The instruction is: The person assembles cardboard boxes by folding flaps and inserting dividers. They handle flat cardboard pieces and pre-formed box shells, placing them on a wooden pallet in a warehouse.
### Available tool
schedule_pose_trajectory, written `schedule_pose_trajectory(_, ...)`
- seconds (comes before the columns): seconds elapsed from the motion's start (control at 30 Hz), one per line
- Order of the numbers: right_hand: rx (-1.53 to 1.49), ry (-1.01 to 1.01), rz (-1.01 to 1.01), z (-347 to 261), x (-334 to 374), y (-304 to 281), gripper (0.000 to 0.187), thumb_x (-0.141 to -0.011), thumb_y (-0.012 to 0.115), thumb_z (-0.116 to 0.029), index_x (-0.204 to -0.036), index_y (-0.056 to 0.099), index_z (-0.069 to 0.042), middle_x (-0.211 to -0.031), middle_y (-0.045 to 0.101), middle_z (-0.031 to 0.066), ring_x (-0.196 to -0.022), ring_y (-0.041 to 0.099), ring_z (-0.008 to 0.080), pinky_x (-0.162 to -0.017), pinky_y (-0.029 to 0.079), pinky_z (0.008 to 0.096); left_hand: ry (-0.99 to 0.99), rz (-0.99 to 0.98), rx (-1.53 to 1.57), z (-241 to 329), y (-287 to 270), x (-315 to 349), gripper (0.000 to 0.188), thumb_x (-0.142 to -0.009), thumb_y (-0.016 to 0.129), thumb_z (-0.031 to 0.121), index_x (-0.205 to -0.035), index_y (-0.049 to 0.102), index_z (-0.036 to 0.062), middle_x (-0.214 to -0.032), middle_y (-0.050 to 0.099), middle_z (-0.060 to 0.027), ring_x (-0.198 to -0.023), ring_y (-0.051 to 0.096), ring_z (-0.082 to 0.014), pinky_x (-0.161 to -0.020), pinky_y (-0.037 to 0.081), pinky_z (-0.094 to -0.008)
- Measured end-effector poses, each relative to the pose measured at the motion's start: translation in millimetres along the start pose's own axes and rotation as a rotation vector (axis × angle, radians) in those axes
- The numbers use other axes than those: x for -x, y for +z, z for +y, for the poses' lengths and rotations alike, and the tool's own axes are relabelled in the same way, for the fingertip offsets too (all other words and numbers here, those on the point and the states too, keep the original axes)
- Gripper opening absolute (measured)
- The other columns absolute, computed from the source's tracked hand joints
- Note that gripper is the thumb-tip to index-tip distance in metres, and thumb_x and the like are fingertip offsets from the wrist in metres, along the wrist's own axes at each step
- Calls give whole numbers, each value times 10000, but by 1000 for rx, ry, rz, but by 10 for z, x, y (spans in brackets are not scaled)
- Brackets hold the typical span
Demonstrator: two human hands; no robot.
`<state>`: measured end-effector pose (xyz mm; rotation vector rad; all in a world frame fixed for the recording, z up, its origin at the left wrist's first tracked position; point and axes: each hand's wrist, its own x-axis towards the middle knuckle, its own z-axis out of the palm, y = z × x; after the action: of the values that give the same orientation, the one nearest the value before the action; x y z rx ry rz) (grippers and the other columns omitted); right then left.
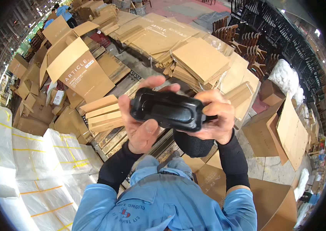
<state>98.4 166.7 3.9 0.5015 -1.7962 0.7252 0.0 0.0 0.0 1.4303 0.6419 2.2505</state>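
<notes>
A black oblong case (pixel 167 111) with rounded corners and a glossy recessed face is held up in front of my chest. My left hand (pixel 140 129) supports its left end, thumb below and fingers spread behind and above. With bent fingers, my right hand (pixel 218 115) grips the right end. Just under the case shows a rounded black mesh-textured thing (pixel 194 144); I cannot tell whether it is joined to the case. The back of the case is hidden from me.
Open cardboard boxes (pixel 82 75) stand at the left, above white wrapped stacks (pixel 36 165) with yellow straps. Flat cardboard sheets (pixel 201 59) lie piled ahead. More open cartons (pixel 274 131) are at the right. Wooden chair parts (pixel 253 56) and a distant person (pixel 65 14) appear beyond.
</notes>
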Motion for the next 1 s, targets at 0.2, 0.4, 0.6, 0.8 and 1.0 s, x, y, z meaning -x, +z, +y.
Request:
schedule_pose_trajectory(0.2, 28, 43, -81, 549, 520, -1215, 357, -619, 885, -123, -904, 675, -76, -904, 660, 93, -609, 635, 229, -516, 494, 303, 175, -204, -241, -1223, 455, -275, 701, -957, 683, 215, -1532, 285, 266, -1393, 409, -225, -1274, 518, -365, -998, 526, -513)
schedule_pose_trajectory(0.4, -624, 914, 74, 1041, 598, -1310, 321, -971, 689, -285, -847, 681, 11, -644, 631, 68, -622, 625, 134, -579, 490, 284, -54, 55, -187, -1926, -34, -765, 418, -1007, 618, 191, -1403, 500, 131, -1250, 617, -176, -1103, 652, -265, -890, 573, -400)
schedule_pose_trajectory(0.6, -791, 1004, 94, 1540, 525, -1254, 587, -1020, 496, -543, -812, 618, -8, -671, 639, 101, -549, 589, 150, -532, 450, 273, -165, 135, -4, -2210, -333, -1195, 157, -1027, 565, 115, -1170, 589, 54, -1145, 706, -119, -976, 711, -226, -823, 598, -359)
schedule_pose_trajectory(0.8, -759, 896, 297, 1266, 796, -1562, 436, -1041, 552, -401, -928, 659, 7, -698, 618, 31, -614, 586, 96, -578, 472, 261, -110, -122, 73, -2526, -140, -1327, 235, -1038, 496, 85, -1261, 548, 31, -1255, 652, -199, -1169, 639, -286, -985, 538, -455)
schedule_pose_trajectory(1.0, -671, 960, 384, 579, 1214, -2212, 364, -1054, 546, -309, -1181, 664, 11, -748, 575, -18, -622, 515, 53, -603, 440, 243, -177, -289, 198, -2891, 622, -1097, 281, -1017, 498, 52, -1295, 536, 33, -1306, 628, -193, -1208, 616, -290, -1041, 491, -468)
